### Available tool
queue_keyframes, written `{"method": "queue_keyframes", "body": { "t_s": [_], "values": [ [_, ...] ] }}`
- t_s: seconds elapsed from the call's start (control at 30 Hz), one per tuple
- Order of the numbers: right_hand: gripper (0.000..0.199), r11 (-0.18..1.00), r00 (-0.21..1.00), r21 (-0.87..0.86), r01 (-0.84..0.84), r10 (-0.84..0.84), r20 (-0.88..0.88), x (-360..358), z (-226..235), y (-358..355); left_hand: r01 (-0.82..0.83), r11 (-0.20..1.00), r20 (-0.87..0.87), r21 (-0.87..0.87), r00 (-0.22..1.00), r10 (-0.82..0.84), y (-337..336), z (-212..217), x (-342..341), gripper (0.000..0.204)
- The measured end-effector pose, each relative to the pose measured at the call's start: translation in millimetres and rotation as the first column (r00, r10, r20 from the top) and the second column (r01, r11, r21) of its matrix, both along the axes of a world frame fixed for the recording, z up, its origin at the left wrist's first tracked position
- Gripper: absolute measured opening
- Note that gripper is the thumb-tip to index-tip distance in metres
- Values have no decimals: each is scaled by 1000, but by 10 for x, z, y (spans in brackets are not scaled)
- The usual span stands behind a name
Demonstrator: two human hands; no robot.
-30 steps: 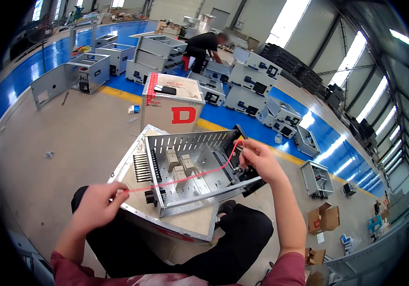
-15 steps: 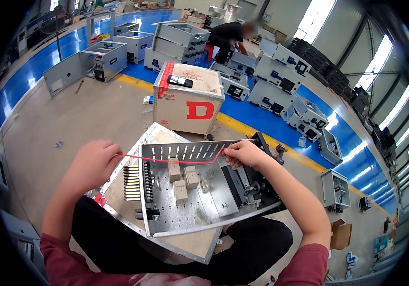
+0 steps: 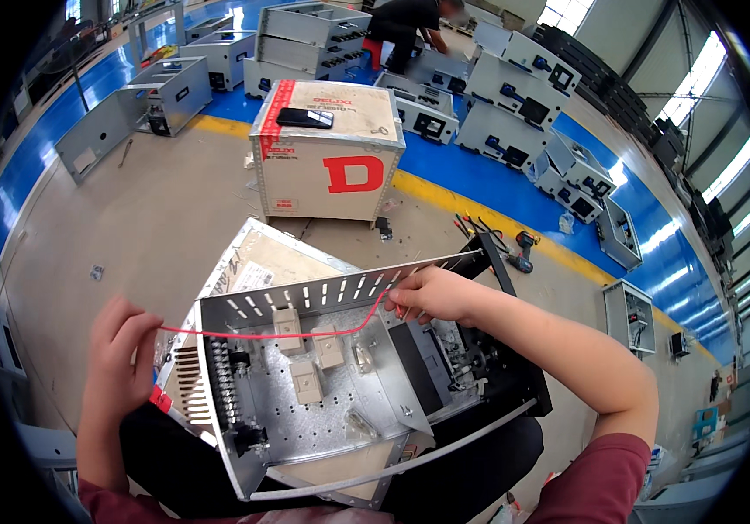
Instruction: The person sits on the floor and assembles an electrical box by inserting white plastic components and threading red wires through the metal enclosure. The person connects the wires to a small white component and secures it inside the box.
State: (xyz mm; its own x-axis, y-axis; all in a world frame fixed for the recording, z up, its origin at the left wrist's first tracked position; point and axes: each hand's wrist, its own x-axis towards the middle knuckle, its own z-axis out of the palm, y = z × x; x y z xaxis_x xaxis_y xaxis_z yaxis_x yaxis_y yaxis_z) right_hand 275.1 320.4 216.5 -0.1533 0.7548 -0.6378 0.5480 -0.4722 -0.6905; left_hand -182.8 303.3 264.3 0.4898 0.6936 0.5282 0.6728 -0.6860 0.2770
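Note:
A thin red wire (image 3: 314, 335) stretches between my two hands above an open metal enclosure (image 3: 322, 441). Its left end is pinched in the fingers of my left hand (image 3: 123, 349), out past the enclosure's left side. My right hand (image 3: 432, 295) grips the other end, where the wire bends upward near the slotted far wall (image 3: 322, 290). Below the wire, three beige blocks (image 3: 307, 382) stand on the perforated floor. A row of terminals (image 3: 220, 371) lines the left wall, with a black component (image 3: 251, 437) near its front. Dark parts (image 3: 458, 367) fill the right side.
The enclosure lies on a wooden crate (image 3: 257, 253). Beyond stands another crate (image 3: 322, 188) with a phone (image 3: 305, 117) on it. A power drill (image 3: 523, 249) and cables lie at right. Stacked metal cabinets (image 3: 506, 127) and a crouching person (image 3: 403, 31) are farther back.
My left hand has moved left and lower, still holding the wire end. The enclosure appears lower and larger as the view shifts. My right hand keeps its grip beside the far wall.

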Motion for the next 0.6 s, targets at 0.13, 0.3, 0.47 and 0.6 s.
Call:
{"method": "queue_keyframes", "body": {
  "t_s": [0.13,0.3,0.47,0.6],
  "values": [
    [34,999,999,-38,17,-19,-40,45,-123,-5,8,988,-44,152,999,-2,40,-33,41,23],
    [32,1000,999,14,-3,3,-37,26,-252,-19,27,983,-121,183,993,-5,23,-88,18,29],
    [31,995,991,50,-83,77,106,-108,-260,54,54,983,-211,174,977,-16,-70,-152,-148,41],
    [28,994,986,-84,-67,79,150,-138,-192,106,12,992,-282,125,959,24,-63,-161,-177,38]
  ]
}}
